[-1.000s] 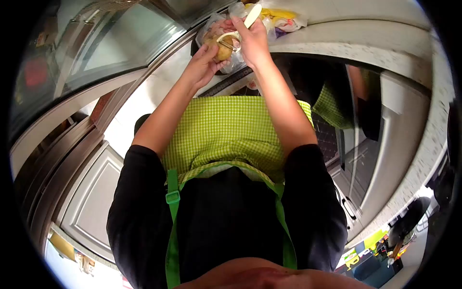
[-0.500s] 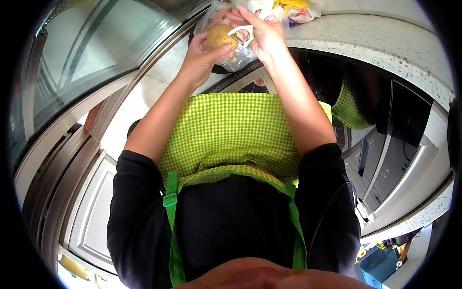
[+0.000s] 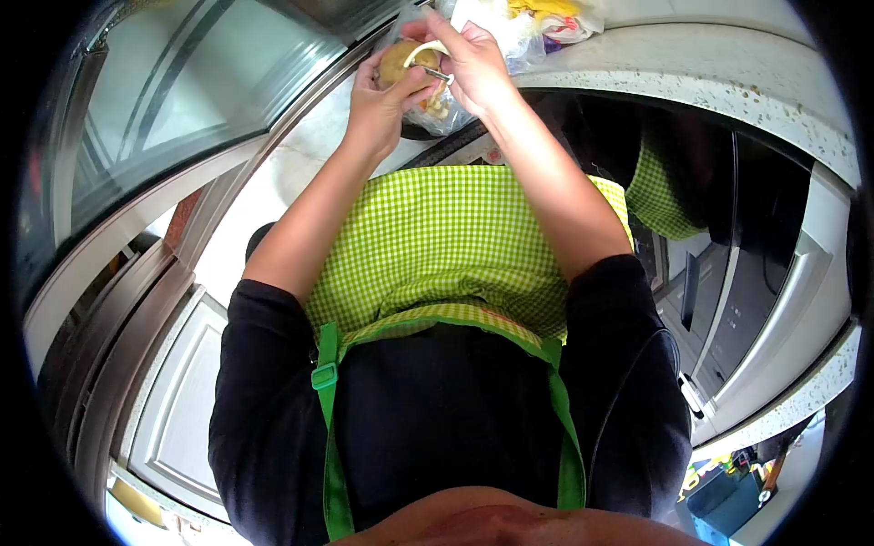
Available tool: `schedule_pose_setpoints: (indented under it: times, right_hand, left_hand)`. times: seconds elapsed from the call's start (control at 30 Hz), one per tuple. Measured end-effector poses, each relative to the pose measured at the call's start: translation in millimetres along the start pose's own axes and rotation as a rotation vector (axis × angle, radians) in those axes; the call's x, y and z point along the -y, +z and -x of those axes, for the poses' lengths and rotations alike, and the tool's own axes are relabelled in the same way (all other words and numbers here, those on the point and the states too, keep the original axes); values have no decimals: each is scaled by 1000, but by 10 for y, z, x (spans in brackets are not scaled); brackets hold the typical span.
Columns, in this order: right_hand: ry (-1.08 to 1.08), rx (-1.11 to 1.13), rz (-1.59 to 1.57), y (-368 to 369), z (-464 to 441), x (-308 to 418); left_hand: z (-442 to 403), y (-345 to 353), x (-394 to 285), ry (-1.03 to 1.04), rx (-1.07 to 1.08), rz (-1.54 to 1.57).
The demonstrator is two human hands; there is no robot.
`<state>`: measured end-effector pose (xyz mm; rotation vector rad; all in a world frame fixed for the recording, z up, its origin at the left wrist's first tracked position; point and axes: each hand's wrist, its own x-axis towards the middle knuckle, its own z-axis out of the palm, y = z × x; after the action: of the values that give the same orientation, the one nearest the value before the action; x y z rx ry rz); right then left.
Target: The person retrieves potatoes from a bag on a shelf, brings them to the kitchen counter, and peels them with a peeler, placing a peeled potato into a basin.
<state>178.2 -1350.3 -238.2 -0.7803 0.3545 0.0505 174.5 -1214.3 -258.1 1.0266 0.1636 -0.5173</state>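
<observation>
A brown-skinned potato (image 3: 394, 62) is gripped in my left hand (image 3: 375, 96), at the top of the head view. My right hand (image 3: 478, 68) is closed around a white peeler (image 3: 421, 50), whose metal blade lies against or just over the potato's right side. Under both hands is a clear plastic bag (image 3: 446, 116) with pale scraps in it, seemingly peelings. The bag appears to line a dark container, mostly hidden.
Bags with yellow and red print (image 3: 555, 18) sit behind my right hand on the speckled counter (image 3: 674, 64). A glass panel (image 3: 200, 82) stands to the left. Dark glossy cabinet fronts (image 3: 774, 191) with a pale handle are at right.
Both hands have shifted slightly left with the potato and peeler. The peeler has turned and its blade now sits lower across the potato's side.
</observation>
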Motion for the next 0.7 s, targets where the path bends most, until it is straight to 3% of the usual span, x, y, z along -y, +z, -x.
schedule_pose_setpoints:
  times: [0.33,0.47,0.7]
  right_hand:
    - [-152,-98,319,35,1,-72]
    - [-265,-150,304,27,-58,15]
    - [-113,-70,335,70,22,-50]
  left_hand:
    - [109,60,40,-52,-46,-42]
    - [149,99,-7,-41,-57,-123]
    - [106,65,59,-12,-53,-21]
